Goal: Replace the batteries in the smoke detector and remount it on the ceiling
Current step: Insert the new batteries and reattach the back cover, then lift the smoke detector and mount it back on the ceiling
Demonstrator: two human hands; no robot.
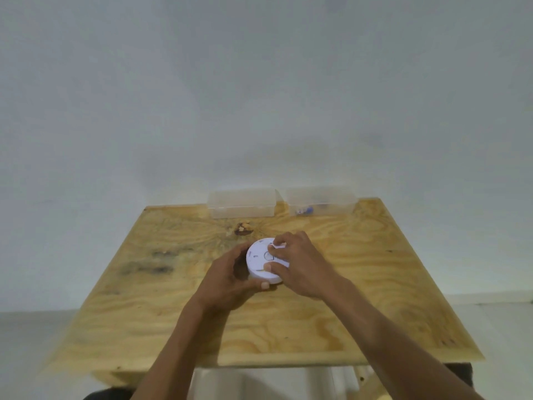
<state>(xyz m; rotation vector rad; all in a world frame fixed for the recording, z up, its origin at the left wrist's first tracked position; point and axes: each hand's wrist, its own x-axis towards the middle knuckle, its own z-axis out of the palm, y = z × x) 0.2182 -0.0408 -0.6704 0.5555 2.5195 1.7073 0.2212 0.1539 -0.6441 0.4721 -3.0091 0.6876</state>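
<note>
A round white smoke detector (258,259) sits near the middle of the plywood table (360,298), its flat back side facing up. My left hand (227,280) cups its left and near edge, thumb under the front rim. My right hand (300,264) lies over its right half, fingertips pressed on the top face. The right part of the detector is hidden under those fingers.
Two clear plastic boxes stand at the table's far edge: a left box (242,203) that looks empty, and a right box (317,200) with small blue and white items inside. A pale wall rises behind. The table's near edge is just below my forearms.
</note>
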